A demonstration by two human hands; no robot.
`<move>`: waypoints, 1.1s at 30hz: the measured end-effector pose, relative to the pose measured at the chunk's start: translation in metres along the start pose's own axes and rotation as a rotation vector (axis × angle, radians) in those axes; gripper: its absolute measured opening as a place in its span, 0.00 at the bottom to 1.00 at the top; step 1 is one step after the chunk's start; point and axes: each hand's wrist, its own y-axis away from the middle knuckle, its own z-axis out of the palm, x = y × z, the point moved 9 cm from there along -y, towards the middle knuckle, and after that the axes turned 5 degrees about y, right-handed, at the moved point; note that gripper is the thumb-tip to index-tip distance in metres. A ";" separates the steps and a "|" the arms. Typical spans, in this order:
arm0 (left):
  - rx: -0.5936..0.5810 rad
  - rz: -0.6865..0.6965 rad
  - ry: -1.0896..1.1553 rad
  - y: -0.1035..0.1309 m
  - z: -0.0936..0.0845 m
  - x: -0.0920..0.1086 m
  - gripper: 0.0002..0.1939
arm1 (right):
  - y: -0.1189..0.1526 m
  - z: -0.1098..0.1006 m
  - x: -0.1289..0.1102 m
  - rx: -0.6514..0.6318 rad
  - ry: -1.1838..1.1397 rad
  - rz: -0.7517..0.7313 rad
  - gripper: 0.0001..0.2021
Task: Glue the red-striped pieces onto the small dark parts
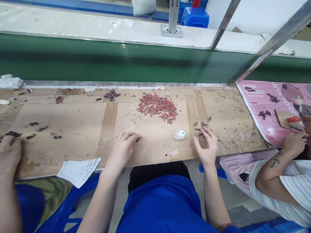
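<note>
My left hand rests on the cardboard with its fingers curled together. A small dark bit shows at its fingertips, too small to name. Over to the right, my right hand has thumb and forefinger apart, the fingertips at a few small dark and red pieces. It may be touching one; I cannot tell. Between and beyond my hands lies a wide pile of small red pieces with grey parts. A small clear bottle with a whitish top sits nearer my right hand.
Cardboard covers the bench, below a green belt side. A dark cluster of pieces lies behind left. A co-worker's hand is at far left; another's hand is by a pink poster. Paper overhangs the front edge.
</note>
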 end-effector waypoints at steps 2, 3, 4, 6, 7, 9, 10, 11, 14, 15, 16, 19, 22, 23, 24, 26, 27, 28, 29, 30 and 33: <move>-0.078 0.112 -0.018 0.001 0.006 -0.002 0.23 | 0.003 0.016 -0.018 -0.103 0.014 -0.107 0.23; -0.098 0.156 -0.020 0.002 0.008 -0.002 0.24 | 0.005 0.024 -0.025 -0.151 0.006 -0.131 0.26; -0.105 0.181 -0.021 0.004 0.008 -0.003 0.24 | 0.007 0.033 -0.029 -0.191 -0.007 -0.136 0.26; -0.095 0.186 -0.015 0.006 0.008 -0.004 0.23 | 0.008 0.048 -0.033 -0.253 -0.044 -0.108 0.22; -0.087 0.173 -0.011 0.007 0.008 -0.005 0.21 | 0.008 0.054 -0.033 -0.280 -0.072 -0.083 0.18; -0.070 0.147 0.005 0.007 0.008 -0.007 0.17 | 0.007 0.065 -0.031 -0.326 -0.161 -0.009 0.14; -0.059 0.138 0.017 0.006 0.007 -0.007 0.15 | 0.008 0.069 -0.028 -0.349 -0.223 0.049 0.14; -0.041 0.129 0.029 0.005 0.006 -0.008 0.14 | 0.009 0.073 -0.025 -0.374 -0.300 0.120 0.15; 0.027 0.098 0.077 0.001 0.000 -0.009 0.12 | 0.017 0.083 -0.016 -0.423 -0.573 0.355 0.17; 0.031 0.094 0.103 0.000 0.000 -0.007 0.12 | 0.019 0.084 -0.015 -0.413 -0.655 0.413 0.17; 0.017 0.091 0.134 -0.001 0.002 -0.005 0.11 | 0.019 0.084 -0.015 -0.390 -0.728 0.453 0.17; -0.072 0.085 0.212 -0.005 0.018 0.009 0.10 | 0.018 0.080 -0.014 -0.275 -0.894 0.531 0.15; -0.084 0.080 0.235 -0.008 0.036 0.027 0.07 | 0.019 0.082 -0.011 -0.202 -0.986 0.627 0.14; -0.074 0.083 0.237 -0.009 0.042 0.032 0.07 | 0.021 0.083 -0.010 -0.188 -0.993 0.657 0.14; -0.063 0.084 0.237 -0.010 0.046 0.036 0.07 | 0.022 0.084 -0.010 -0.182 -0.992 0.681 0.13; -0.036 0.082 0.241 -0.011 0.052 0.040 0.07 | 0.025 0.087 -0.011 -0.197 -0.972 0.707 0.13; -0.021 0.082 0.248 -0.010 0.052 0.041 0.07 | 0.027 0.089 -0.012 -0.218 -0.950 0.706 0.13; -0.009 0.086 0.259 -0.010 0.052 0.041 0.07 | 0.028 0.091 -0.015 -0.244 -0.918 0.697 0.14; -0.004 0.094 0.277 -0.009 0.051 0.041 0.08 | 0.029 0.092 -0.017 -0.268 -0.877 0.681 0.14; -0.006 0.105 0.299 -0.008 0.049 0.041 0.08 | 0.030 0.092 -0.020 -0.283 -0.832 0.658 0.13; -0.016 0.114 0.354 -0.006 0.045 0.040 0.09 | 0.029 0.088 -0.027 -0.279 -0.710 0.572 0.12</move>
